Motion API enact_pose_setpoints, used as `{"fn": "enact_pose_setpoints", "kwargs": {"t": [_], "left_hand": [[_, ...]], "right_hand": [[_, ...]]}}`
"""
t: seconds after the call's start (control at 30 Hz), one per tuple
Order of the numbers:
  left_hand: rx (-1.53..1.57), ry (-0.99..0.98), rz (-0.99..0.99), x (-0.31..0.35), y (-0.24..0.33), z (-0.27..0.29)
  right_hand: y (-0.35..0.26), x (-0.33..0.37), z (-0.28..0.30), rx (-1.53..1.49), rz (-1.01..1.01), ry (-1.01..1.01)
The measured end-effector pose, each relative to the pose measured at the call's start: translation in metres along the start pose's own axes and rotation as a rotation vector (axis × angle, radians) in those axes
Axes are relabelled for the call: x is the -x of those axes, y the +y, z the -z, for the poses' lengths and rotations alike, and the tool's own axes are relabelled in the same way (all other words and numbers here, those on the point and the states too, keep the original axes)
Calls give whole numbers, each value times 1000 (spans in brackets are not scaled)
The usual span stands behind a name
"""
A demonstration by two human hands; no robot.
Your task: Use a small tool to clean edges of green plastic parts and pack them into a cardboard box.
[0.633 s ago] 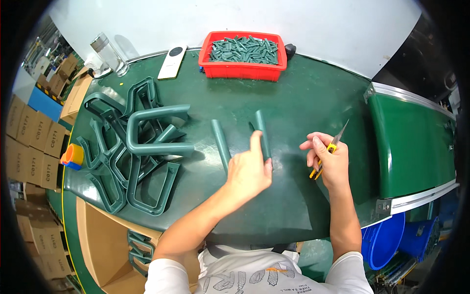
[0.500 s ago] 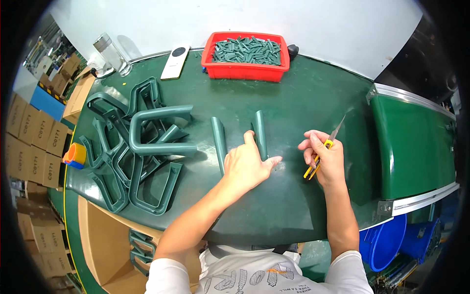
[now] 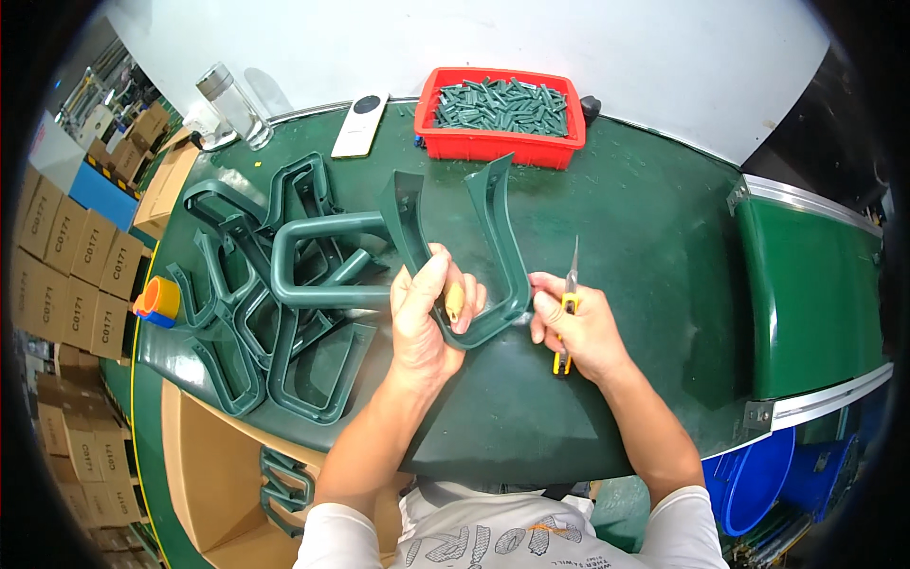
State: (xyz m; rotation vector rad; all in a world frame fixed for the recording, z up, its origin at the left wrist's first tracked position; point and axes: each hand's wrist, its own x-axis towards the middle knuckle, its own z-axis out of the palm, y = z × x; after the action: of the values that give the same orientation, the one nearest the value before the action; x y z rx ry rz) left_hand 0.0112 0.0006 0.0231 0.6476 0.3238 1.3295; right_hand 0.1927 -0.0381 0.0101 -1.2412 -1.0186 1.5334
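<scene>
A dark green U-shaped plastic handle [image 3: 518, 284] is raised in front of me, its hollow inner side showing and its two ends pointing away. My left hand [image 3: 424, 318] is closed around its left corner, and a yellow covering [image 3: 454, 302] shows at one fingertip. Between the fingers of my right hand [image 3: 580, 332] is a yellow utility knife [image 3: 569, 305], its blade out and pointing away from me. The right fingertips are close against the handle's right corner; whether they touch it I cannot tell. A pile of similar green handles [image 3: 284, 313] lies to the left.
At the back stands a red bin [image 3: 502, 149] full of small green pieces. A phone [image 3: 360, 125] and a clear bottle [image 3: 237, 112] are left of it. An orange tape roll [image 3: 161, 297] sits at the left edge. A green conveyor [image 3: 810, 294] borders the right, above blue barrels [image 3: 754, 484].
The handle has been lifted off the table and turned so its hollow side shows. My left hand now grips its corner. My right hand with the knife has come left to the handle.
</scene>
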Motion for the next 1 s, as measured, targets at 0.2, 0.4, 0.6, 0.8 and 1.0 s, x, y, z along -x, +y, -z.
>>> {"fn": "enact_pose_setpoints", "kwargs": {"t": [0.2,0.4,0.6,0.8,1.0], "left_hand": [[-247,247,-100,9,-11,3],[-505,399,-326,20,-22,4],[-576,374,-409,26,-18,2],[-761,240,-580,33,-26,8],[-1078,-49,-866,28,-21,22]], "right_hand": [[15,-10,-16,150,71,43],[15,-16,-45,109,270,310],[18,-21,-63,90,276,392],[12,-25,-62,54,206,415],[-1,-27,-35,148,73,285]]}}
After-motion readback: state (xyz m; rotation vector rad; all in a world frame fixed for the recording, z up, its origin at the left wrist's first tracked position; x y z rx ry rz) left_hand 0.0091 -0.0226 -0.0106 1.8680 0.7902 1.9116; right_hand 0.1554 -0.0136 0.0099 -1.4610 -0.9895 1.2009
